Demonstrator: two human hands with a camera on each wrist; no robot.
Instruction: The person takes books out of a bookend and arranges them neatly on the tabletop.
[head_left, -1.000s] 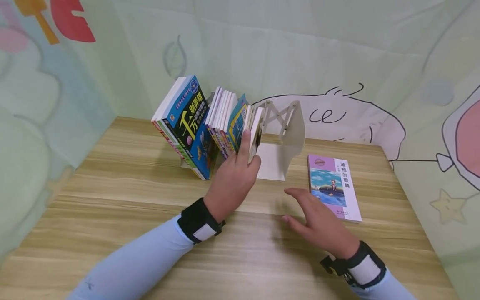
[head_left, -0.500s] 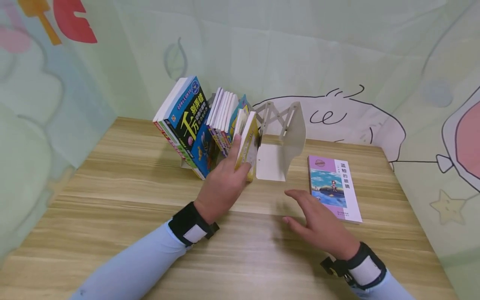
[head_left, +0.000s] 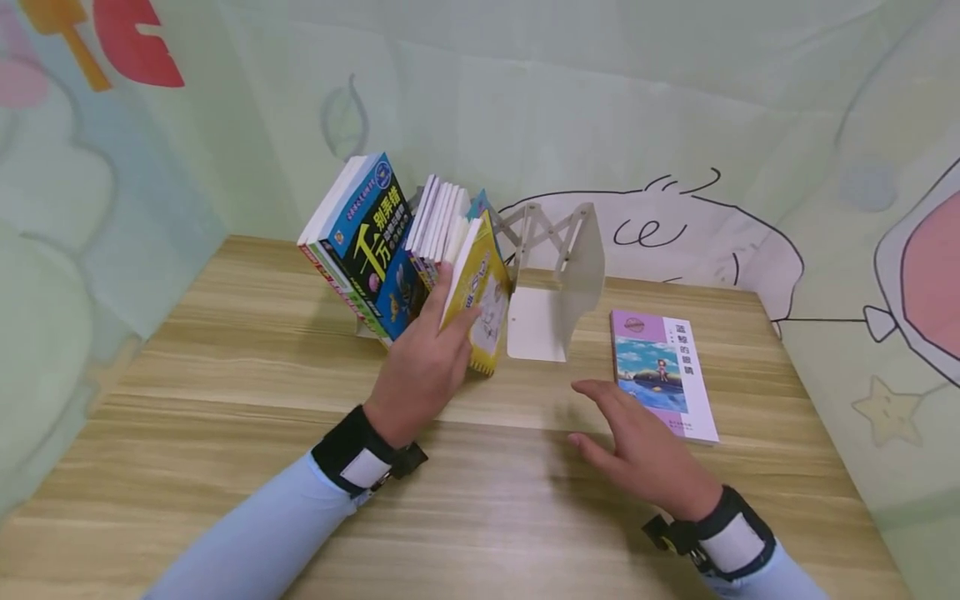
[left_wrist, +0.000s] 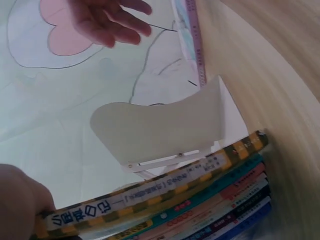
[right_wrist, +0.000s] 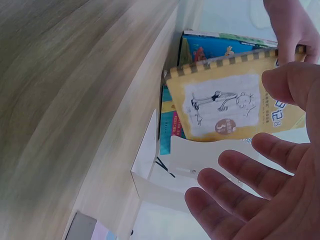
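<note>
My left hand [head_left: 417, 371] pinches a yellow book [head_left: 483, 312] between thumb and fingers. The book stands tilted at the right end of a book row, its front pulled out past the others. In the left wrist view its yellow-and-black checked spine [left_wrist: 150, 194] lies alongside the neighbouring spines. A line drawing of a figure shows on its cover [right_wrist: 225, 105] in the right wrist view. My right hand [head_left: 645, 450] hovers over the table with fingers spread and holds nothing. Nearest to it is a purple-and-white book [head_left: 652, 367] lying flat.
A cream metal book stand [head_left: 583, 267] has its upright end plate right of the row. Several thin white-edged books [head_left: 437, 218] lean beside larger blue-and-black books [head_left: 371, 250] on the left. A printed cloth backdrop [head_left: 465, 100] rises behind the wooden table [head_left: 225, 392].
My left hand has moved left and toward me, drawing the yellow book out of the row and turning its cover into view. The right hand has stayed in place.
</note>
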